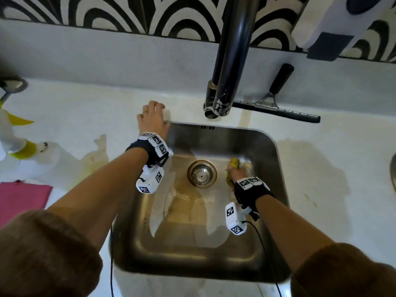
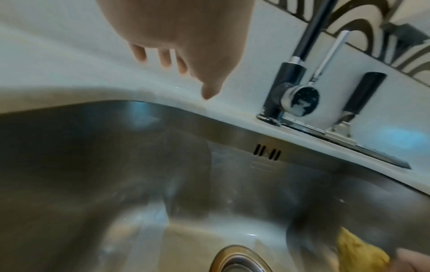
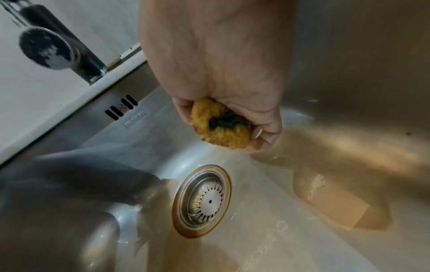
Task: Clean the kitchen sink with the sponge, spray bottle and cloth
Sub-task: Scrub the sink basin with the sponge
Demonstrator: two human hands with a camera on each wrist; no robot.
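My right hand (image 1: 236, 173) (image 3: 223, 103) grips a squeezed yellow sponge (image 1: 234, 163) (image 3: 221, 127) with a dark green scouring side, low inside the steel sink (image 1: 274, 159) (image 3: 349, 73), right of the round drain (image 1: 201, 173) (image 3: 202, 200). The sponge (image 2: 358, 252) also shows at the left wrist view's lower right. My left hand (image 1: 153, 118) (image 2: 186, 46) rests flat on the white counter at the sink's back left corner, fingers straight, holding nothing. A white spray bottle (image 1: 19, 146) with yellow trim stands far left. A pink cloth (image 1: 21, 198) lies below it.
A black tap (image 1: 231, 56) (image 2: 293, 77) rises behind the sink and overhangs the basin. A black squeegee (image 1: 278, 103) lies on the counter to its right. Yellowish wet patches mark the white counter (image 1: 342, 168). A white dispenser (image 1: 334, 20) hangs top right.
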